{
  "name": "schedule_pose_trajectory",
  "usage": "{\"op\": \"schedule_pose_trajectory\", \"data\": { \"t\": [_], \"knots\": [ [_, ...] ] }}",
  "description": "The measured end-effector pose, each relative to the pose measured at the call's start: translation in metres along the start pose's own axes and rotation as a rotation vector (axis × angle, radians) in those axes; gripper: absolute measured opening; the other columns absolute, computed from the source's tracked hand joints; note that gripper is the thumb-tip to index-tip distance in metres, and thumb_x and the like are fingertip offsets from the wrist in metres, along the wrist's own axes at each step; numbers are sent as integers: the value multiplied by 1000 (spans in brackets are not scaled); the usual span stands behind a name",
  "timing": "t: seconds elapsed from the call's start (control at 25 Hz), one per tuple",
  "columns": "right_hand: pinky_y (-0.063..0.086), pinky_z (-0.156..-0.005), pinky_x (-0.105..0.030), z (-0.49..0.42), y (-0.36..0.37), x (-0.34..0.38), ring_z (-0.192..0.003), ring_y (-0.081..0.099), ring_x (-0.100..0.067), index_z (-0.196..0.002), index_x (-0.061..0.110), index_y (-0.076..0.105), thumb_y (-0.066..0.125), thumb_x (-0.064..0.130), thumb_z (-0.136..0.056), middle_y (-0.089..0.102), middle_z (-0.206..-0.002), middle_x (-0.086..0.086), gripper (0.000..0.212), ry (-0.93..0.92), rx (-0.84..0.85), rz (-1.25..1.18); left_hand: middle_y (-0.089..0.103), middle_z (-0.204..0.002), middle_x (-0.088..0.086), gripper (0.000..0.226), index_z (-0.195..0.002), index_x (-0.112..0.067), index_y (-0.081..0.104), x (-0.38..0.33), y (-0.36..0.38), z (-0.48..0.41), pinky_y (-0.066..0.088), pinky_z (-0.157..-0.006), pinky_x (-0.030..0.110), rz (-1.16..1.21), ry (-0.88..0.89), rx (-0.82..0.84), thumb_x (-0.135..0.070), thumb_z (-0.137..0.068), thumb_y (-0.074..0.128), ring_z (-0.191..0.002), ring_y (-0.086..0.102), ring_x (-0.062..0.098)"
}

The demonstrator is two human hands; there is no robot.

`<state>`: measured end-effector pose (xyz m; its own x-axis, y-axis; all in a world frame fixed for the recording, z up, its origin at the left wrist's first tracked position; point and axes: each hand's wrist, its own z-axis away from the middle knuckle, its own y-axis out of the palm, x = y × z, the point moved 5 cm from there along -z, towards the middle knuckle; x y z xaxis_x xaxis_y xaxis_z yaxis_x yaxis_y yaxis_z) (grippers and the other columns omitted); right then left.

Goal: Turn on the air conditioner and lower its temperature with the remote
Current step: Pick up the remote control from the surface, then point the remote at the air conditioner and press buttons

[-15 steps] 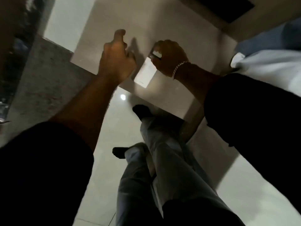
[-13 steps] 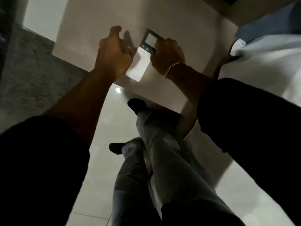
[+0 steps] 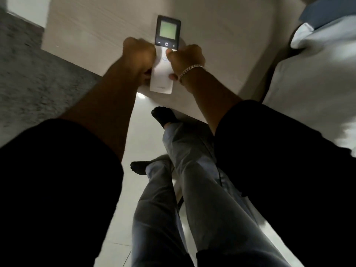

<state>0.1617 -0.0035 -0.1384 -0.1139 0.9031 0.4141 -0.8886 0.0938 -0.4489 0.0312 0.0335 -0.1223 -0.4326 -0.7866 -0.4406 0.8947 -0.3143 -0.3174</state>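
The white remote (image 3: pixel 162 78) has a dark top with a pale green screen and minus, power and plus buttons below it. I hold it upright in front of me, above a beige table top (image 3: pixel 96 31). My left hand (image 3: pixel 139 56) is closed against its left side. My right hand (image 3: pixel 185 57), with a chain bracelet at the wrist, grips its right side, the thumb lying on the face just below the plus button. The air conditioner is out of view.
Under the hands are my legs in grey trousers (image 3: pixel 192 189) and dark socks on a pale tiled floor (image 3: pixel 146 135). White bedding (image 3: pixel 317 64) lies at the right. A grey speckled surface (image 3: pixel 28 79) fills the left side.
The remote has swung from tilted to upright with its screen facing me. My left hand, spread open before, has closed onto its left side. The view has shifted up.
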Motion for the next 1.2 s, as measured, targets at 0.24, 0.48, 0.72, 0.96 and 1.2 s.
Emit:
{"op": "schedule_pose_trajectory", "data": {
  "t": [0.24,0.48,0.72,0.96,1.2],
  "knots": [
    [61,-71,-43,76,22,36,-78,71,-34,-57,17,52,64,32,-84,68,-75,-14,33,-274,238,273,66,-75,9,17,-78,-10,67,26,-70,57,53,-46,26,185,-51,-43,-6,-88,54,-63,63,21],
    [58,-80,-47,218,61,116,-89,71,-30,-90,7,74,73,29,-77,75,-98,-16,26,-593,360,299,65,-78,9,27,-71,-14,60,31,-201,171,57,-50,25,447,129,-254,3,-89,50,-66,63,19],
    [61,-69,-36,401,95,213,-76,71,-18,-97,10,73,72,26,-78,76,-101,-11,25,-903,501,247,66,-70,7,15,-87,1,69,11,-353,314,54,-45,19,559,374,-498,3,-89,55,-47,63,5],
    [50,-50,-17,597,85,323,-63,65,-2,-86,19,73,75,26,-75,76,-88,-2,13,-1234,588,113,61,-59,4,26,-64,-10,62,-37,-490,476,43,-36,13,542,649,-769,5,-85,57,-34,55,-1],
    [55,-49,-29,781,46,384,-68,66,-12,-87,18,67,76,16,-74,71,-86,-2,17,-1478,763,-47,61,-66,7,24,-66,-9,59,-69,-573,643,57,-57,29,560,894,-1008,7,-85,56,-53,57,14]
  ]
}}
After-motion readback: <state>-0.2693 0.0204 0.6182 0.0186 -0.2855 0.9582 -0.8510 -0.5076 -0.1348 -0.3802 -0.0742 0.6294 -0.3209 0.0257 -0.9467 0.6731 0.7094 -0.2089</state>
